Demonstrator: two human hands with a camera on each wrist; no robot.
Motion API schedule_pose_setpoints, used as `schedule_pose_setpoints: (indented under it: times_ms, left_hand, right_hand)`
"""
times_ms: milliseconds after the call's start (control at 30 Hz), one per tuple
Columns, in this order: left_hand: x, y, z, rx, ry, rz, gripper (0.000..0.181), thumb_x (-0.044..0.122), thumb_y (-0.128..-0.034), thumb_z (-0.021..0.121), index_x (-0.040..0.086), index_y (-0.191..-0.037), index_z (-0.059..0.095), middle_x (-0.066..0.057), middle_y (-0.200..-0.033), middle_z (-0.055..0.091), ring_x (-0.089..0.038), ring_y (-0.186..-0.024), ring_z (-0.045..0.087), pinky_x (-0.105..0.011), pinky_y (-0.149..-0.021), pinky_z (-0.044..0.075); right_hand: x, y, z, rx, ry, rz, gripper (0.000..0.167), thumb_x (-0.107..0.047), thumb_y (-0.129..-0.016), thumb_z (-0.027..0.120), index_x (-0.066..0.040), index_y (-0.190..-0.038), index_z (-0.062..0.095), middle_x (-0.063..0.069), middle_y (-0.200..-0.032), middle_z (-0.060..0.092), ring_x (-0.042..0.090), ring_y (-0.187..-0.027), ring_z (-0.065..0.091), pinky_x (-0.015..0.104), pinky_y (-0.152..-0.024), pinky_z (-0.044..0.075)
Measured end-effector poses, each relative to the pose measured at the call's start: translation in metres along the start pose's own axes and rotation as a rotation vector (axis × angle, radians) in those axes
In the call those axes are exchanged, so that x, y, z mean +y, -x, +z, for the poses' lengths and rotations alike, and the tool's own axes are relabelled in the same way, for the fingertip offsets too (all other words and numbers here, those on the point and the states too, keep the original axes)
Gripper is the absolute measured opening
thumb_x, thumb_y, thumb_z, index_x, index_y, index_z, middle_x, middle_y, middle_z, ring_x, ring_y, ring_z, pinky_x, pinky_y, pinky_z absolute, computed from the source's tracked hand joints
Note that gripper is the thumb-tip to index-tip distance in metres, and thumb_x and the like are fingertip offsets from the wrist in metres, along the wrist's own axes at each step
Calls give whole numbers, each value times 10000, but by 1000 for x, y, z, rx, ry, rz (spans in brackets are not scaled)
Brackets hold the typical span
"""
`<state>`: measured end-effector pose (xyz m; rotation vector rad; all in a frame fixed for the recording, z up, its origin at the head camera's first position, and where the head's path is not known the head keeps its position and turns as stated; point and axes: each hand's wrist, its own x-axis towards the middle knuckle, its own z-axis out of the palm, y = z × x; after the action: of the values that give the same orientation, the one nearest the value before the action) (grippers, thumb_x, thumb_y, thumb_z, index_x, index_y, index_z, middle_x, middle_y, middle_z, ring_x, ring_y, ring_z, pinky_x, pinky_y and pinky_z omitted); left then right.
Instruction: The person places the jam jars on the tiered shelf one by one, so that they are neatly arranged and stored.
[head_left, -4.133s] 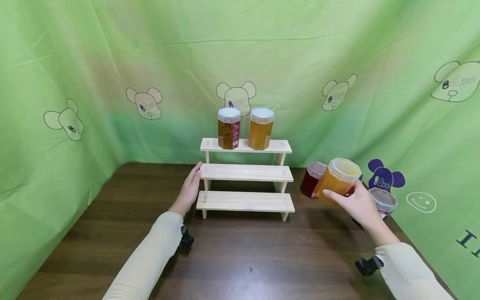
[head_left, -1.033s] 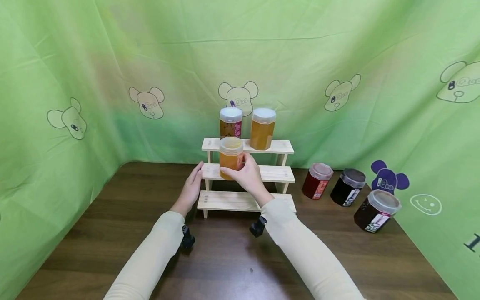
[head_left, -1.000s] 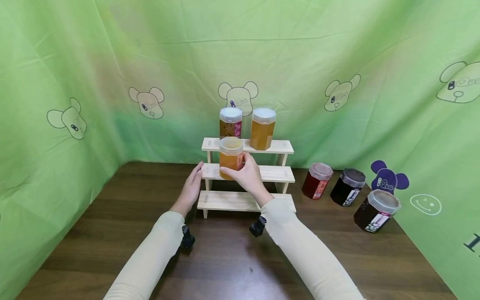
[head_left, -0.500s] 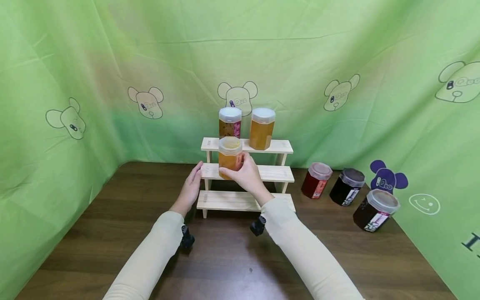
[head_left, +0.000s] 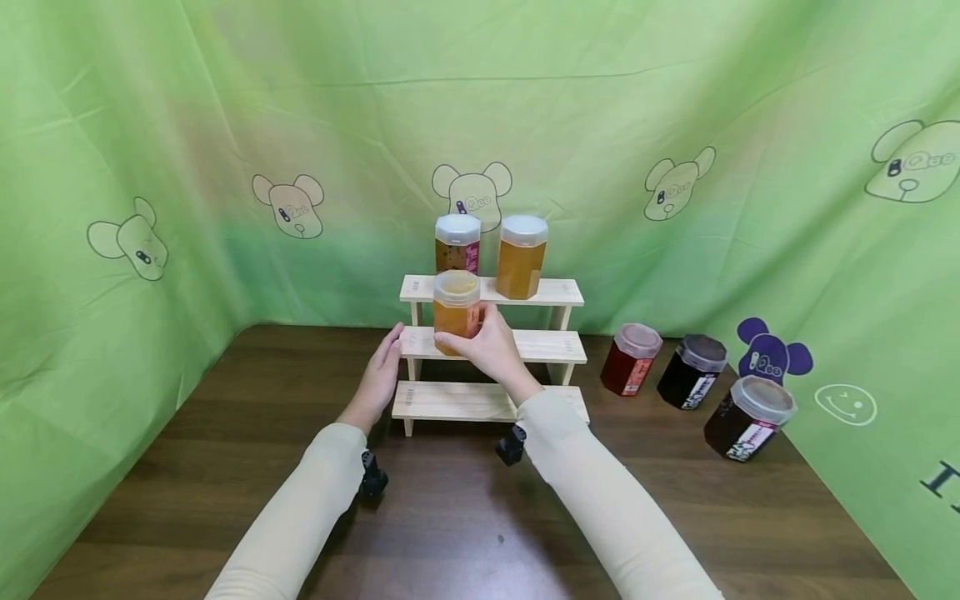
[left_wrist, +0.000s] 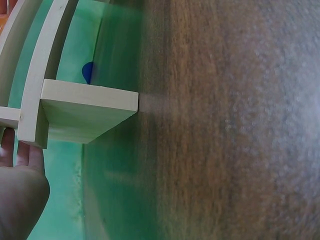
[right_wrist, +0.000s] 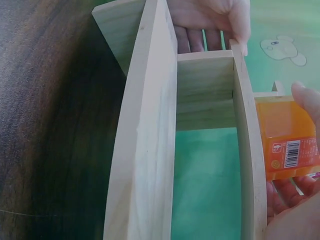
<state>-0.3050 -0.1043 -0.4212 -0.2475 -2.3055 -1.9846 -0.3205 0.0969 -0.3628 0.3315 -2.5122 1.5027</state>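
Observation:
My right hand (head_left: 491, 346) grips an orange-yellow jar (head_left: 452, 317) with a translucent lid, thumb on the near side. The jar is upright at the left part of the middle step of a three-tier wooden stand (head_left: 517, 343). In the right wrist view the jar (right_wrist: 285, 137) shows a barcode label, its base at or just above the step; contact is unclear. Against the left end of that step rests my left hand (head_left: 377, 379), fingers extended. The left wrist view shows this hand (left_wrist: 20, 192) with fingertips at the wood, partly hidden.
On the top step stand a brown speckled jar (head_left: 450, 256), partly hidden, and an amber jar (head_left: 519, 268). A red jar (head_left: 628, 367), a black jar (head_left: 690, 377) and a dark jar with a pink-and-white label (head_left: 742, 425) stand right on the wooden table (head_left: 450, 533). Green cloth (head_left: 360, 125) hangs behind.
Since four seconds ago, my right hand has carried the orange-yellow jar from the right side to the middle step. Within the last second it shifts only slightly backward. My left hand stays put.

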Motion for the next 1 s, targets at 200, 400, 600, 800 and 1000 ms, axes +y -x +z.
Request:
schedule_pose_setpoints:
  times_ms: [200,400,600,800,1000]
  left_hand:
    - [-5,-2,0,5,-2,3,502,309,-1121,298,158,-1599,277,-51,-1627,273,-233,-1493,209,-462,-1205,165]
    - [-2,-2,-3,-15,8,-22,508,305,-1122,290,155,-1605,255,-60,-1637,248,-247,-1498,193,-474,-1206,156]
    - [25,11,-3,-28,-4,-30,497,199,-1122,279,51,-1594,235,-149,-1632,233,-318,-1494,190,-497,-1198,176]
    - [1,0,-2,-14,15,-26,503,275,-1122,291,129,-1603,257,-82,-1638,240,-264,-1499,187,-466,-1207,158]
    - [-8,-3,0,-1,-9,-5,511,337,-1119,294,173,-1602,273,-51,-1630,268,-247,-1493,210,-478,-1204,162]
  right_hand:
    - [0,-1,1,5,7,8,717,-387,-768,886,-44,-1219,449,107,-1118,525,234,-1030,543,353,-856,471]
    - [0,-2,3,12,1,-2,734,-387,-775,881,-39,-1252,446,114,-1154,520,239,-1066,545,371,-901,479]
    - [-1,-1,4,21,-1,-3,754,-396,-771,881,-42,-1270,442,117,-1183,510,245,-1100,533,389,-939,472]
    - [-1,1,2,6,1,-3,769,-393,-771,883,-49,-1292,434,114,-1209,514,244,-1123,531,392,-963,467]
    - [0,5,-3,-24,-33,-1,773,-381,-785,874,-51,-1324,429,110,-1228,526,241,-1123,529,401,-962,466]
